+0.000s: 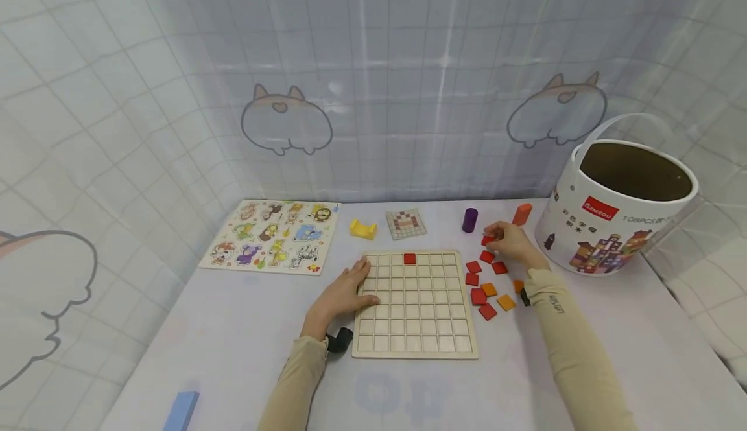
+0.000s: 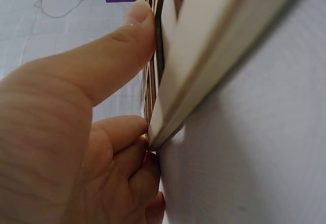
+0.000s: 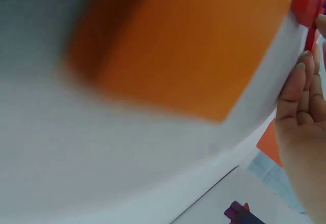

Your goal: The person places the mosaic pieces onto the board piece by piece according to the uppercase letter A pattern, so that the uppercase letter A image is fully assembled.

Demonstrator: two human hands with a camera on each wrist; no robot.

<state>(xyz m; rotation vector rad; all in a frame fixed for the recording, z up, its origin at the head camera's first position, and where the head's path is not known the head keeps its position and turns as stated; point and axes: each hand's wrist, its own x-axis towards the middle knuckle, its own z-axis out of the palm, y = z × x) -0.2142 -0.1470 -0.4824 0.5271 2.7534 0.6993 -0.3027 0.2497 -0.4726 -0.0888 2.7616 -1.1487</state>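
My left hand (image 1: pixel 341 295) rests at the left side of a wooden grid board (image 1: pixel 419 327), its thumb on the top surface and its fingers along the edge. One red square tile (image 1: pixel 410 259) lies in the board's far row. Right of the board, my right hand (image 1: pixel 515 244) pinches a red tile (image 1: pixel 487 240) between thumb and fingertips, low over the table. Several more red tiles (image 1: pixel 478 297) and a few orange tiles (image 1: pixel 506 302) lie scattered nearby. Close to the right wrist camera, an orange tile (image 3: pixel 204 46) appears large and blurred.
A white bucket (image 1: pixel 560 223) stands at the right, near an orange block (image 1: pixel 522 214). Behind the board are a purple cylinder (image 1: pixel 469 220), a pattern card (image 1: pixel 406 223) and a yellow block (image 1: pixel 363 229). An animal puzzle (image 1: pixel 233 264) lies left; a blue block (image 1: pixel 181 410) sits front left.
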